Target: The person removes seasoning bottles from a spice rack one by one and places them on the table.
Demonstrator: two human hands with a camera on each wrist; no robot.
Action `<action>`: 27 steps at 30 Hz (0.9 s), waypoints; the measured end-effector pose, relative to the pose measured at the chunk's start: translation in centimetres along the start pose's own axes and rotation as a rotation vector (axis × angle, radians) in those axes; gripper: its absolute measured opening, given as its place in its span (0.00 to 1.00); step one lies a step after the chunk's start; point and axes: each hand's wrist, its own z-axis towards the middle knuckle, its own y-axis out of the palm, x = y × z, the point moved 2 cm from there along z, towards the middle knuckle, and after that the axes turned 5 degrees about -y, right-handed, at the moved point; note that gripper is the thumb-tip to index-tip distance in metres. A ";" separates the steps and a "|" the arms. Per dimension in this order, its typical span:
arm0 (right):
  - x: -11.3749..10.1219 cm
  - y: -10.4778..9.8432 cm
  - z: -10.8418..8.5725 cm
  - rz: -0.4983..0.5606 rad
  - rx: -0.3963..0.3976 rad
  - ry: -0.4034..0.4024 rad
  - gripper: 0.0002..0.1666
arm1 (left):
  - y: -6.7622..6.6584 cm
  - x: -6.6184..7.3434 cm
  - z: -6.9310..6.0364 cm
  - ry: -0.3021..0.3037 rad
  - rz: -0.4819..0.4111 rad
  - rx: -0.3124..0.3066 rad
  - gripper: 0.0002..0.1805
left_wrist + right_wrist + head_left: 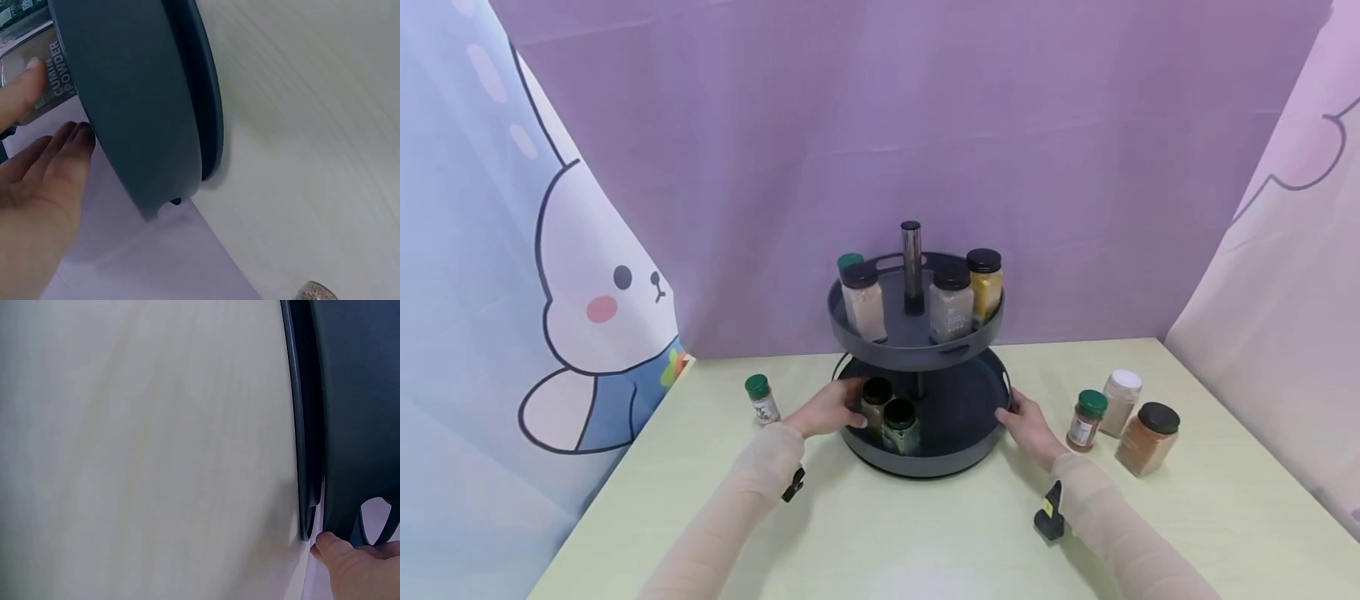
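A dark grey two-tier spice rack (pixel 917 360) stands on the table. My left hand (pixel 829 408) is at the left rim of its lower tray, beside two dark-lidded jars. In the left wrist view its thumb lies in front of a jar labelled cumin powder (pixel 59 75); its fairly straight fingers (pixel 69 153) reach the tray's edge. The other jar (pixel 901 429) stands in front and to the right. My right hand (pixel 1030 427) grips the lower tray's right side near a handle cutout, thumb against the wall (pixel 331 540); its other fingers are partly hidden.
The upper tray bears a pale jar (pixel 864 304), a grey jar (pixel 951 308), a yellow jar (pixel 986 283) and a green-lidded one (pixel 850 260). A green-lidded shaker (pixel 763 402) stands left. At right are a red-brown shaker (pixel 1084 423), a white-lidded jar (pixel 1120 404) and an orange-brown jar (pixel 1147 442).
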 end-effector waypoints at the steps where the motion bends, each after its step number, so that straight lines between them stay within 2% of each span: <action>1: 0.0 0.0 0.0 -0.001 0.000 0.001 0.37 | 0.1 0.0 0.1 0.011 0.002 -0.013 0.38; 5: 0.0 0.0 -0.1 -0.008 0.002 0.012 0.37 | 0.6 0.1 0.4 0.062 0.010 -0.041 0.38; 6: 0.0 0.0 -0.1 -0.011 0.003 0.014 0.37 | 0.6 0.2 0.4 0.088 0.029 -0.042 0.38; 9: 0.0 0.0 -0.1 -0.016 0.005 0.012 0.37 | 0.9 0.3 0.4 0.115 0.058 -0.023 0.40; 12: 0.0 0.0 -0.1 -0.023 0.007 0.008 0.37 | 1.1 0.2 0.6 0.110 0.086 -0.005 0.42; 18: 0.2 0.1 0.1 -0.019 0.009 0.000 0.37 | 1.4 0.0 1.0 0.051 0.052 -0.007 0.43; 24: 0.3 0.0 0.2 -0.017 0.013 0.015 0.37 | 1.3 0.4 0.8 0.061 0.023 -0.025 0.42; 27: 0.3 0.0 0.2 -0.020 0.016 0.016 0.37 | 1.4 0.0 1.2 0.053 0.017 -0.037 0.42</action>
